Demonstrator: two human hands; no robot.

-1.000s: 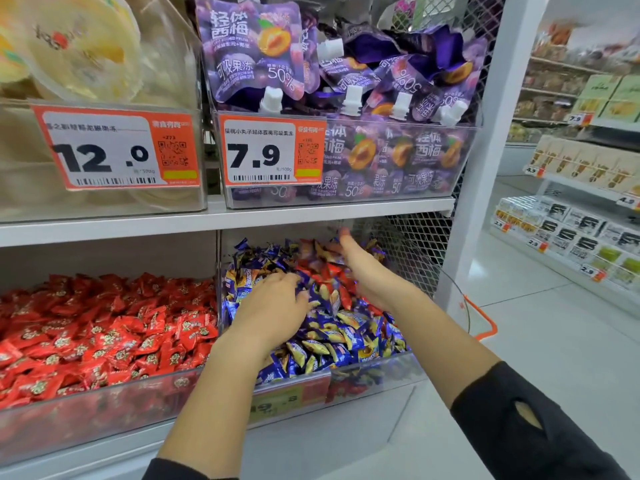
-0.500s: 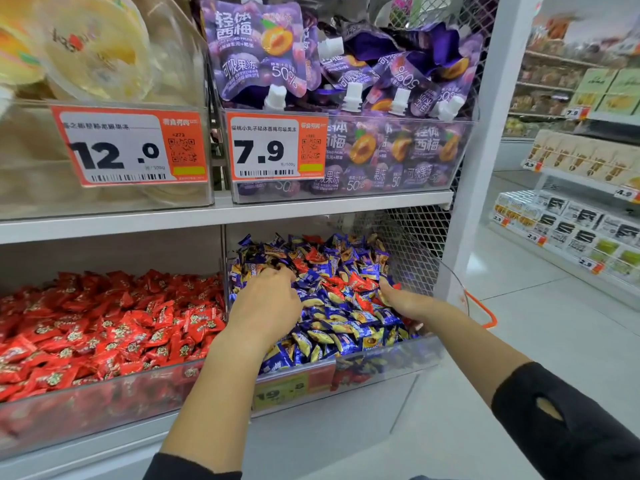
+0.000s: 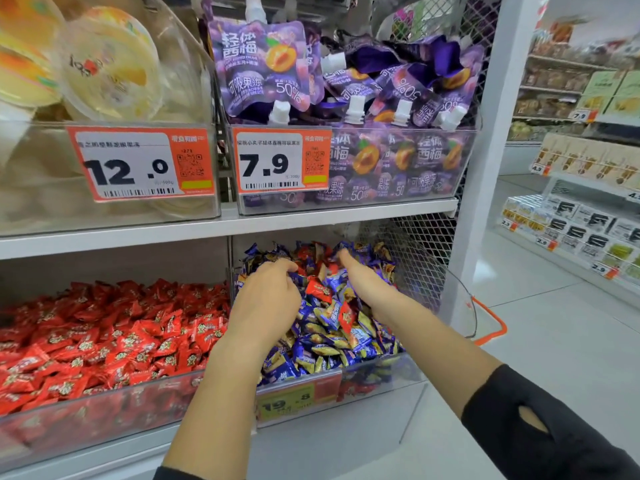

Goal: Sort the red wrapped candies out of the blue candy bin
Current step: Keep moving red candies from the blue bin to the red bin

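Over blue candy bin (image 3: 381, 372), two hands (both reaching), left hand (image 3: 265, 303), right hand (image 3: 363, 284)

Retail shop, snack/candy aisle. White metal shelf (image 3: 221, 226) carries clear plastic bins of bulk goods: red wrapped candies (image 3: 104, 334) on the left, blue candy bin (image 3: 381, 379) beside it, purple spouted jelly pouches (image 3: 263, 67) and sealed fruit cups (image 3: 107, 64) one level up. Orange price tags (image 3: 280, 162) with barcodes and QR codes on the bin fronts (12.0, 7.9, 19.8). Wire mesh side panel (image 3: 422, 251). Across the tiled floor (image 3: 571, 341), more racks (image 3: 581, 216) of packaged goods with small price labels.
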